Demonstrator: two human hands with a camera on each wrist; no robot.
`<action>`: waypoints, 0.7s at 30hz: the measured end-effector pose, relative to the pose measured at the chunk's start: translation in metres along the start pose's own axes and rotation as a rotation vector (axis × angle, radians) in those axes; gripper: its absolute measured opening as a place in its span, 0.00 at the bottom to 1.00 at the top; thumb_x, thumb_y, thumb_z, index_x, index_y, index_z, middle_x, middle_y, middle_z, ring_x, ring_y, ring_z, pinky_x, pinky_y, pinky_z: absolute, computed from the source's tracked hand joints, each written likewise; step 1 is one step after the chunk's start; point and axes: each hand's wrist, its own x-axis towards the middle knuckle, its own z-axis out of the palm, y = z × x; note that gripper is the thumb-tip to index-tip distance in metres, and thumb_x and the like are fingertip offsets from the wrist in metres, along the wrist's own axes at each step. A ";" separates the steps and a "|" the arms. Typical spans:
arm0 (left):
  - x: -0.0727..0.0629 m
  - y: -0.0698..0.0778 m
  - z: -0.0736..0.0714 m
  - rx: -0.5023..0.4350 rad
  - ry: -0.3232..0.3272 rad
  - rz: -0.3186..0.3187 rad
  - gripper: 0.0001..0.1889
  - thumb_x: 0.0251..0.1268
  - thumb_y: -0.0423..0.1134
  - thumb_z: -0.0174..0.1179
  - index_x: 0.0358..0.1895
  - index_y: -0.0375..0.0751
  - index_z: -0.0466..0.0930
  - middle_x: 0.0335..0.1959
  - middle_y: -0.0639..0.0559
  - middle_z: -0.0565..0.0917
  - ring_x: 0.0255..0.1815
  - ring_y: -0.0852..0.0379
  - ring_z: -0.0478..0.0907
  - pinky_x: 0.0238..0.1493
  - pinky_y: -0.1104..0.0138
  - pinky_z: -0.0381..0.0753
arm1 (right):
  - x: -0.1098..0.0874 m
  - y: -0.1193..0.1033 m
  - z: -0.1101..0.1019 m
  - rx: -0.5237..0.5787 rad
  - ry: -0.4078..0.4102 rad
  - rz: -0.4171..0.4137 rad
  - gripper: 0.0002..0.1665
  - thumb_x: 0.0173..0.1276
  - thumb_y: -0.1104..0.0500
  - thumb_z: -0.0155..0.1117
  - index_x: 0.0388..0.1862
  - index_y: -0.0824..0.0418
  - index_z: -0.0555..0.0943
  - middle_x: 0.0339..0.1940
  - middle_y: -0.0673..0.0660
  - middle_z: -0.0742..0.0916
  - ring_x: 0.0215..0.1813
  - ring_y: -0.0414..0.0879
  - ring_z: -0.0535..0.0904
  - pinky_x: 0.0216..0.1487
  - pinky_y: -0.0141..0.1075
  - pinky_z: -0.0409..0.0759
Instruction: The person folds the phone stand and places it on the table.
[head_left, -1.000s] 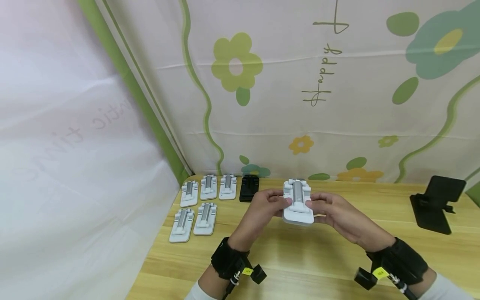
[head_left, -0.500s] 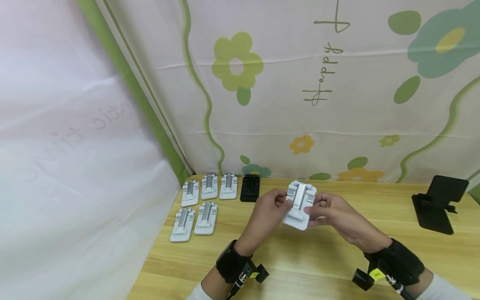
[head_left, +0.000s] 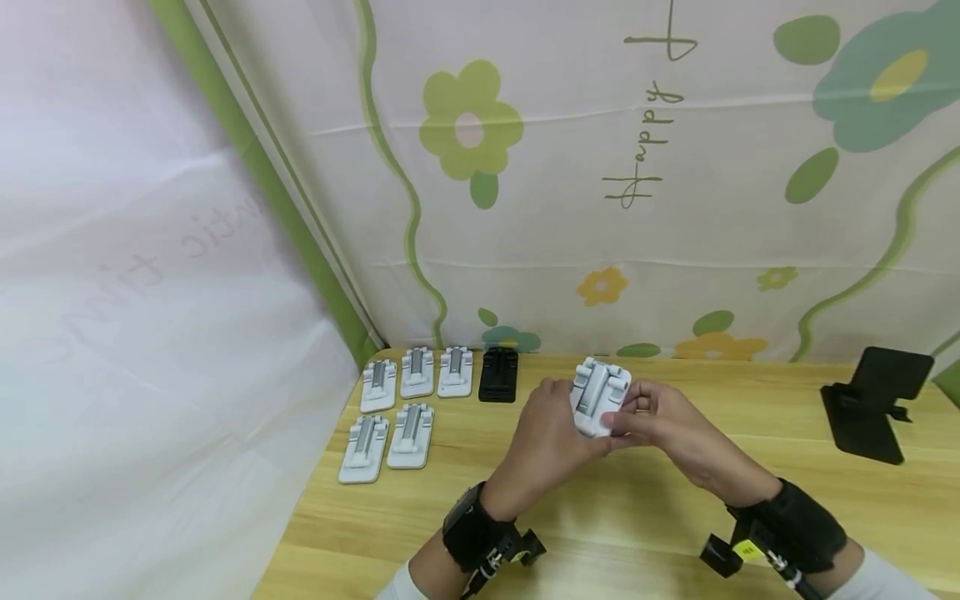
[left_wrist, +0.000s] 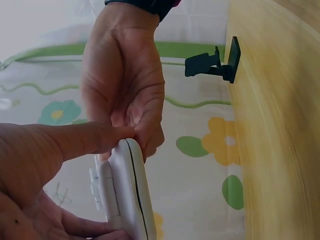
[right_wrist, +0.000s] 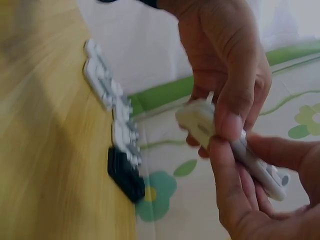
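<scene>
Above the table, both hands hold a folded white phone stand point(head_left: 597, 392) with a grey hinged arm, tilted with its top to the right. My left hand point(head_left: 543, 454) grips its left side, the thumb along the lower edge. On the right side, my right hand point(head_left: 671, 425) pinches the stand between thumb and fingers. In the left wrist view the white phone stand point(left_wrist: 131, 190) is seen edge-on, a thin dark seam running along its side. Fingers of both hands meet around the stand point(right_wrist: 197, 120) in the right wrist view, hiding part of it.
Several folded white phone stands point(head_left: 410, 437) lie in two rows at the table's left, with a folded black one point(head_left: 498, 375) at the back row's end. An unfolded black phone stand point(head_left: 870, 408) stands at the right. A flower-patterned curtain point(head_left: 525, 208) hangs behind the wooden table point(head_left: 637, 525).
The white phone stand has turned clockwise and tilted. My left hand has shifted right, its thumb sliding from the front face to the lower edge. My right hand keeps its pinch.
</scene>
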 end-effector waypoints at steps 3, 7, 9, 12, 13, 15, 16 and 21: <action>0.000 -0.021 -0.002 -0.024 0.014 -0.059 0.35 0.42 0.48 0.84 0.55 0.38 0.79 0.44 0.50 0.80 0.39 0.60 0.72 0.37 0.70 0.73 | 0.000 0.007 -0.011 -0.091 0.020 0.031 0.30 0.76 0.53 0.65 0.62 0.74 0.67 0.52 0.66 0.83 0.51 0.50 0.86 0.54 0.42 0.87; -0.007 -0.070 -0.005 0.021 0.074 -0.197 0.38 0.37 0.43 0.84 0.54 0.31 0.78 0.42 0.46 0.79 0.36 0.55 0.73 0.33 0.66 0.76 | 0.006 0.042 -0.058 -0.253 0.093 0.020 0.34 0.80 0.44 0.58 0.69 0.69 0.66 0.59 0.66 0.81 0.57 0.52 0.83 0.59 0.45 0.83; -0.012 -0.096 -0.007 0.081 0.101 -0.258 0.39 0.36 0.43 0.84 0.54 0.27 0.78 0.40 0.45 0.78 0.35 0.53 0.73 0.32 0.64 0.76 | 0.009 0.067 -0.092 -0.359 0.174 -0.034 0.33 0.81 0.43 0.55 0.70 0.65 0.66 0.60 0.61 0.80 0.57 0.47 0.81 0.57 0.43 0.83; -0.020 -0.127 -0.012 0.155 0.131 -0.318 0.36 0.35 0.43 0.84 0.48 0.26 0.79 0.38 0.43 0.78 0.34 0.51 0.72 0.31 0.61 0.75 | 0.008 0.078 -0.138 -0.557 0.303 -0.069 0.32 0.82 0.43 0.53 0.70 0.66 0.67 0.59 0.63 0.78 0.56 0.53 0.78 0.49 0.48 0.81; -0.022 -0.135 -0.014 0.181 0.138 -0.336 0.34 0.36 0.44 0.84 0.45 0.26 0.79 0.37 0.42 0.78 0.34 0.51 0.72 0.31 0.61 0.75 | 0.006 0.075 -0.149 -0.637 0.360 -0.077 0.32 0.82 0.43 0.53 0.69 0.66 0.68 0.58 0.64 0.78 0.56 0.55 0.78 0.45 0.48 0.80; -0.026 -0.148 -0.017 0.214 0.158 -0.362 0.29 0.37 0.43 0.83 0.40 0.28 0.80 0.37 0.41 0.78 0.34 0.50 0.73 0.31 0.59 0.74 | -0.001 0.059 -0.170 -0.790 0.439 -0.087 0.32 0.82 0.46 0.53 0.67 0.72 0.69 0.58 0.72 0.77 0.52 0.64 0.77 0.40 0.51 0.78; -0.027 -0.154 -0.018 0.225 0.172 -0.375 0.27 0.38 0.43 0.83 0.38 0.29 0.79 0.37 0.41 0.78 0.34 0.49 0.73 0.31 0.59 0.74 | -0.004 0.051 -0.180 -0.878 0.484 -0.098 0.31 0.81 0.49 0.54 0.65 0.76 0.70 0.56 0.77 0.77 0.51 0.70 0.76 0.41 0.55 0.77; -0.029 -0.172 -0.021 0.240 0.214 -0.408 0.22 0.38 0.41 0.81 0.31 0.32 0.80 0.39 0.37 0.79 0.34 0.48 0.74 0.28 0.58 0.75 | -0.020 0.049 -0.240 -1.327 0.761 -0.153 0.22 0.69 0.67 0.64 0.54 0.84 0.74 0.52 0.85 0.76 0.54 0.79 0.72 0.58 0.69 0.71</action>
